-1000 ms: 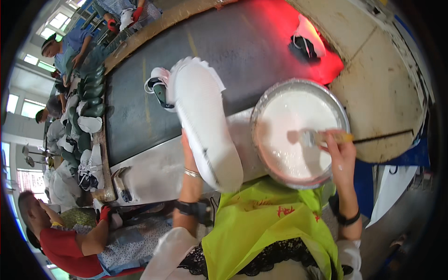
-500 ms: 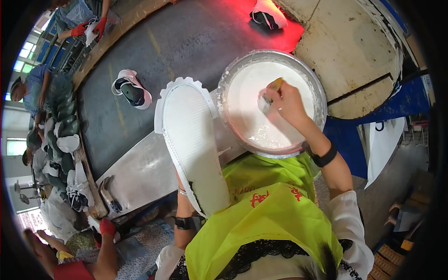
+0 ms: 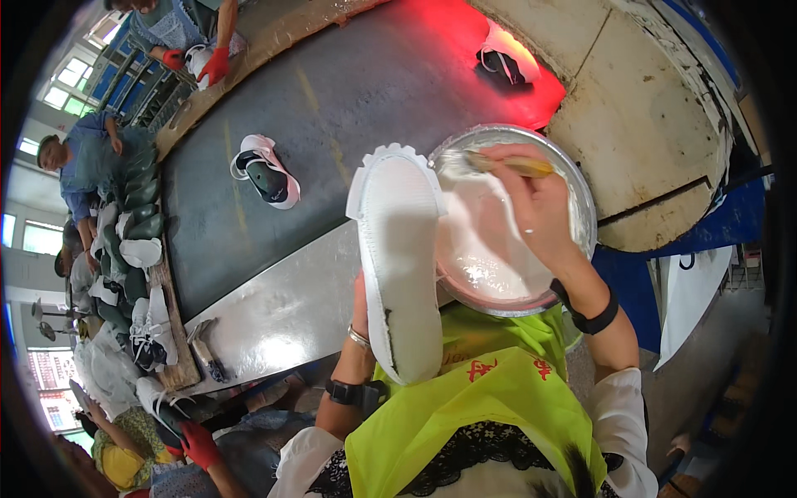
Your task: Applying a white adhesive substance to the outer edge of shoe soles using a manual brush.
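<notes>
My left hand (image 3: 360, 305) holds up a white shoe upper (image 3: 403, 249), its underside facing me and its scalloped toe edge pointing away. Most of that hand's fingers are hidden behind the shoe. My right hand (image 3: 544, 203) is closed round the wooden handle of a brush (image 3: 531, 167). The bristles, blurred, are over the left far part of a metal bowl (image 3: 591, 224), beside the shoe's toe. Thick white liquid (image 3: 490, 253) fills much of the bowl.
A dark conveyor belt (image 3: 290, 108) carries a shoe (image 3: 267, 178) and another shoe (image 3: 506, 62) under red light. Between belt and me lies a metal plate (image 3: 274, 311) with a hammer-like tool (image 3: 203, 350). Shoes crowd the left edge, where co-workers with red gloves (image 3: 214, 66) handle some.
My right hand has moved the brush from the bowl's middle toward its left far rim, beside the shoe. The shoe is more upright and nearer the bowl. The view has shifted.
</notes>
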`<state>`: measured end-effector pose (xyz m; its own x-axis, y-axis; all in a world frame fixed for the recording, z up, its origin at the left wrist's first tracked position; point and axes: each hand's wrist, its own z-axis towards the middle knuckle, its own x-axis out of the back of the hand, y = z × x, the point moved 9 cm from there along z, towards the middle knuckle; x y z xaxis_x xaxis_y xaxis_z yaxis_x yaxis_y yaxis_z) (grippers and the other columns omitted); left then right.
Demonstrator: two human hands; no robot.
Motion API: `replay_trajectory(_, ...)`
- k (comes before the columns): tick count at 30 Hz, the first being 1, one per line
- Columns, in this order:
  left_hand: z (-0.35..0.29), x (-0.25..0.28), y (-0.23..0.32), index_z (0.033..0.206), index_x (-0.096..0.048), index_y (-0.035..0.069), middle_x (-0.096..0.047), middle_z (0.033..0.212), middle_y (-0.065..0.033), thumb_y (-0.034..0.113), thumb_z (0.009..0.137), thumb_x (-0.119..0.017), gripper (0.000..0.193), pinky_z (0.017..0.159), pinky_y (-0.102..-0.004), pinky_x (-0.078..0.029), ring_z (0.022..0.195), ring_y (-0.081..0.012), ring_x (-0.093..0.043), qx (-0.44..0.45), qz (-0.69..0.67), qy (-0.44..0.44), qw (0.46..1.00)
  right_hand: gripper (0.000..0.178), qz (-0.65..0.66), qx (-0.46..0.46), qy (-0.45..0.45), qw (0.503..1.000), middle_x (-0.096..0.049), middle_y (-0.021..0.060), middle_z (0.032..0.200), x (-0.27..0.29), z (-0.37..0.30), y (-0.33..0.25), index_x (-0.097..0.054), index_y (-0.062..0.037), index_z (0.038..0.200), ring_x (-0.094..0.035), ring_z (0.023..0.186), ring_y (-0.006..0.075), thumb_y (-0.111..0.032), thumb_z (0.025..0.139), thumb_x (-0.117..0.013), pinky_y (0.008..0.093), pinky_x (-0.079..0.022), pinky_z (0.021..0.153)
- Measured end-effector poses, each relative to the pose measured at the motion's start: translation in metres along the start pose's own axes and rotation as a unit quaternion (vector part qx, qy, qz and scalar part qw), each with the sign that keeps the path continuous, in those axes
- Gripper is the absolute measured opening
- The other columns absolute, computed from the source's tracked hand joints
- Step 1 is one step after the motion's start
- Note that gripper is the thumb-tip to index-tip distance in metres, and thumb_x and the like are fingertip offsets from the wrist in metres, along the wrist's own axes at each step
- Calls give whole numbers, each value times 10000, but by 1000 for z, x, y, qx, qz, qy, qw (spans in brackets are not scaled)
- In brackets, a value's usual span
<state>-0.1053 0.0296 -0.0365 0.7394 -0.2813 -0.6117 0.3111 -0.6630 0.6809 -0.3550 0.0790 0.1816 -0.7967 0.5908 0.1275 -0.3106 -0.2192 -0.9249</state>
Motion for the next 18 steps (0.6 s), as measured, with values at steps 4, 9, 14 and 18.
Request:
replay_trajectory(4, -14, -43, 10, 1263, -494, 7, -640, 1107, -137, 426, 1002, -341, 517, 786, -341, -571, 911, -207, -664, 53, -26, -66, 996, 144, -10, 127, -80, 989, -655, 87, 1001, -43, -1, -35, -592, -7, 1029, -632, 882, 161, 21, 892, -557, 275, -497, 770)
replay_trajectory(9, -15, -56, 19, 1333, -443, 31, -607, 1190, -136, 501, 986, -327, 596, 855, -373, -549, 998, -226, -642, 47, -19, -93, 994, 161, -22, 91, -177, 980, -636, 100, 1022, -58, -37, -61, -582, -2, 1021, -615, 941, 161, 56, 872, -560, 281, -495, 797)
replay_trajectory(14, -17, -56, 11, 1368, -413, 43, -579, 1246, -142, 529, 972, -338, 631, 908, -386, -523, 1061, -232, -615, 106, 26, -87, 990, 208, 73, -30, -71, 994, -658, 69, 846, -32, 32, -2, -606, 26, 977, -615, 768, 113, -171, 919, -580, 255, -493, 696)
replay_trajectory(18, -10, -40, 4, 1366, -415, 46, -578, 1250, -137, 526, 972, -348, 625, 906, -384, -523, 1062, -229, -615, 101, -19, -75, 992, 153, -2, -47, -7, 999, -676, 93, 837, -16, 9, 14, -614, 30, 965, -609, 710, 109, -106, 912, -568, 260, -485, 634)
